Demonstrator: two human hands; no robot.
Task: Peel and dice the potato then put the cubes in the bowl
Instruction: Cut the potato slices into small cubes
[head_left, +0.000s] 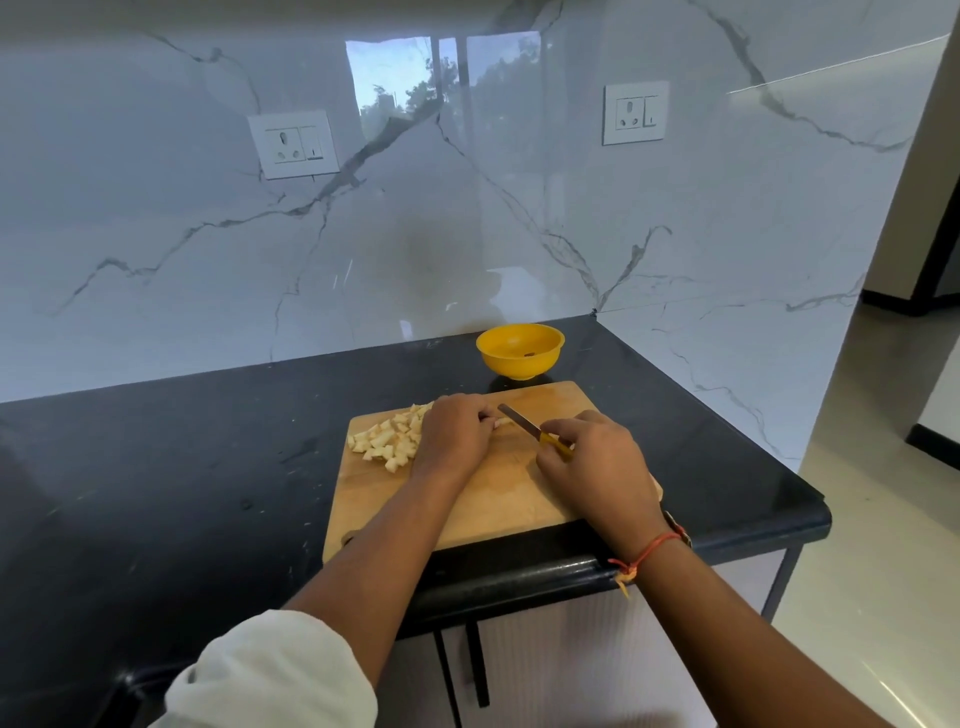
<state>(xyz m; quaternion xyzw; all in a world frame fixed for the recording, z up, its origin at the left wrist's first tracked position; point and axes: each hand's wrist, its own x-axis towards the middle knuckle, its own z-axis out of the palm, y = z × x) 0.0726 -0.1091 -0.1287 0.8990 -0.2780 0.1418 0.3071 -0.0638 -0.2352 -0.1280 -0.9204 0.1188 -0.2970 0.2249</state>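
While the left hand (457, 434) lies on the wooden cutting board (493, 509), its fingers curled down over a small potato strip (503, 423) and pinning it, the right hand (592, 460) wraps its fingers round the yellow handle of a knife (522, 422). The blade slants toward the left fingertips, just beside that strip. Most of the strip is hidden, so it may be more than one piece. Pale potato cubes (387, 440) sit heaped on the board's left part, touching the left hand. Beyond the board, on the black tabletop (208, 457), stands a yellow bowl (519, 351), apart from the cubes.
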